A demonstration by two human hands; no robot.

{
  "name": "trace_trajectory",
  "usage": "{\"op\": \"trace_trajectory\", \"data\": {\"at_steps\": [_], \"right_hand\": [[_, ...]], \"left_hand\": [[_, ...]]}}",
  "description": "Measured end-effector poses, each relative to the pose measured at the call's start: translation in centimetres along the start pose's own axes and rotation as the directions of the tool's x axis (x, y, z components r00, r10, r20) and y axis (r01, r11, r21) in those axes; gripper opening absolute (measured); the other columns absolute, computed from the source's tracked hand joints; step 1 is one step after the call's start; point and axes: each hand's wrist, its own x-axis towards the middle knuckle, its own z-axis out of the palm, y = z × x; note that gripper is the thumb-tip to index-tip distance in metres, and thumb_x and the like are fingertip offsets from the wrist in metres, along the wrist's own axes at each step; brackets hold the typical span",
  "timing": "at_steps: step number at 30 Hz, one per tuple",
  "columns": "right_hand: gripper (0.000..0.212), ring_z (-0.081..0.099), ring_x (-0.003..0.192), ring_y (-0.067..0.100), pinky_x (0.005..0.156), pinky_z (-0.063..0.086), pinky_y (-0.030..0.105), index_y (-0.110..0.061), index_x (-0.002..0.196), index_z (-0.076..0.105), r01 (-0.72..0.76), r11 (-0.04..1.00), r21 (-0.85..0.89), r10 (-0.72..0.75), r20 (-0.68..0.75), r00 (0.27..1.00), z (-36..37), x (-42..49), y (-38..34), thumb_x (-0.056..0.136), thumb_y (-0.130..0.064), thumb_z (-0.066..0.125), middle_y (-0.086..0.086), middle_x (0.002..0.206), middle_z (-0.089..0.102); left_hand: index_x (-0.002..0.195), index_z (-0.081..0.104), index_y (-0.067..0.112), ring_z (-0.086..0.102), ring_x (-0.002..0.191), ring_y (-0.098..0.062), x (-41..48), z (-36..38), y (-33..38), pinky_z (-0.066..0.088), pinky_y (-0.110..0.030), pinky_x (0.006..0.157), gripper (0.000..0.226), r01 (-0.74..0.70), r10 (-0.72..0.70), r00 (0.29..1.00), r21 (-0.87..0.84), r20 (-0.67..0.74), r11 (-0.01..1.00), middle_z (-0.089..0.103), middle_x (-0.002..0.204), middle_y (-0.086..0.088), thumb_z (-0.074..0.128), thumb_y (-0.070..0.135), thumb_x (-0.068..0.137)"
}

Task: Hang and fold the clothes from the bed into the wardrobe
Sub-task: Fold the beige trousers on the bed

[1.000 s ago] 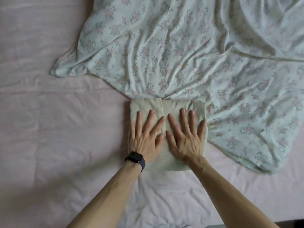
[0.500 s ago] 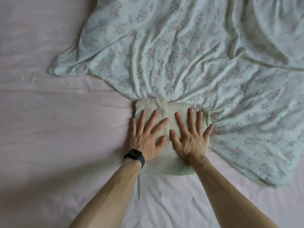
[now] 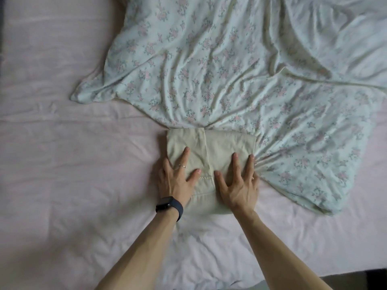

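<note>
The pink bed sheet point(image 3: 62, 164) carries a floral cover point(image 3: 230, 70) whose rumpled edge touches the far and right sides of the folded beige garment point(image 3: 226, 143), which lies mid-bed, near you. Your left hand point(image 3: 176, 183) and right hand point(image 3: 238, 189) press flat on it, fingers spread, gripping nothing. Risk: lifting from here may snag the cover beside your right little finger, or let unsupported layers slip and unfold.

Left hand point(image 3: 176, 182) and right hand point(image 3: 238, 189) side by side, flat, palms down, splayed.
</note>
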Motion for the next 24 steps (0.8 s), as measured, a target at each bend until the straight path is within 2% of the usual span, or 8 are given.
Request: {"op": "trace_trajectory", "data": {"at_steps": [4, 9, 13, 16, 19, 22, 24], "right_hand": [[0.087, 0.034, 0.134, 0.044, 0.106, 0.039, 0.048, -0.051, 0.154, 0.015, 0.049, 0.996, 0.074, -0.052, 0.039, 0.998, -0.2, 1.1, 0.7, 0.08, -0.085, 0.046, -0.001, 0.167, 0.0], [0.092, 0.038, 0.134, 0.043, 0.103, 0.04, 0.047, -0.047, 0.155, 0.017, 0.116, 0.993, 0.032, -0.115, -0.016, 0.993, 0.8, 1.9, 1.0, 0.078, -0.089, 0.042, 0.003, 0.168, -0.006], [0.09, 0.049, 0.119, 0.047, 0.088, 0.052, 0.05, -0.05, 0.154, 0.017, 0.088, 0.995, 0.045, -0.087, -0.034, 0.996, 0.9, 1.9, 1.0, 0.077, -0.089, 0.044, -0.002, 0.166, -0.002], [0.088, 0.048, 0.119, 0.048, 0.081, 0.055, 0.051, -0.051, 0.153, 0.016, 0.09, 0.994, 0.063, -0.088, -0.035, 0.996, 1.1, 1.4, 0.8, 0.079, -0.084, 0.05, -0.002, 0.165, 0.0], [0.087, 0.046, 0.118, 0.047, 0.075, 0.056, 0.052, -0.048, 0.155, 0.013, 0.096, 0.995, 0.024, -0.095, -0.035, 0.995, 1.5, 1.0, 0.3, 0.083, -0.079, 0.051, -0.001, 0.167, -0.008], [0.084, 0.045, 0.118, 0.046, 0.073, 0.055, 0.05, -0.043, 0.156, 0.01, 0.101, 0.994, -0.039, -0.101, 0.002, 0.995, 1.6, 1.2, -0.1, 0.088, -0.076, 0.046, 0.003, 0.165, -0.012], [0.08, 0.044, 0.118, 0.046, 0.072, 0.054, 0.051, -0.037, 0.157, 0.013, 0.128, 0.99, -0.065, -0.127, 0.022, 0.992, 1.4, 1.3, -0.2, 0.092, -0.069, 0.046, 0.011, 0.163, -0.006]], "left_hand": [[0.14, 0.007, 0.074, 0.048, 0.111, -0.036, 0.6, 0.2, -0.9, 0.045, -0.049, 0.1, 0.08, -0.032, 0.031, 0.999, -0.066, -0.007, 0.997, 0.035, 0.127, -0.009, 0.058, 0.075, 0.079], [0.146, 0.015, 0.064, 0.051, 0.101, -0.034, 1.2, 0.5, -0.6, 0.05, -0.045, 0.092, 0.084, -0.085, 0.086, 0.996, 0.036, -0.035, 0.996, 0.037, 0.12, -0.011, 0.057, 0.079, 0.075], [0.149, 0.018, 0.059, 0.051, 0.095, -0.032, 0.9, 0.4, 0.0, 0.051, -0.042, 0.086, 0.087, -0.076, 0.078, 0.997, 0.081, -0.023, 0.994, 0.036, 0.117, -0.01, 0.061, 0.078, 0.075], [0.151, 0.023, 0.052, 0.048, 0.089, -0.032, 0.2, 0.2, 0.4, 0.051, -0.043, 0.083, 0.085, -0.094, 0.102, 0.994, 0.163, -0.037, 0.982, 0.038, 0.115, -0.012, 0.06, 0.076, 0.078], [0.153, 0.025, 0.048, 0.048, 0.085, -0.032, -0.1, 0.1, 0.5, 0.051, -0.042, 0.079, 0.084, -0.087, 0.102, 0.993, 0.212, -0.06, 0.973, 0.04, 0.116, -0.014, 0.058, 0.075, 0.08], [0.154, 0.017, 0.049, 0.048, 0.09, -0.032, -0.2, 0.2, 0.9, 0.05, -0.043, 0.083, 0.084, -0.059, 0.065, 0.998, 0.226, -0.021, 0.972, 0.037, 0.122, -0.015, 0.055, 0.074, 0.083], [0.155, 0.014, 0.049, 0.047, 0.095, -0.032, -0.1, 0.3, 1.4, 0.049, -0.044, 0.088, 0.08, -0.046, 0.044, 0.999, 0.263, 0.014, 0.964, 0.035, 0.127, -0.015, 0.052, 0.071, 0.087]]}}
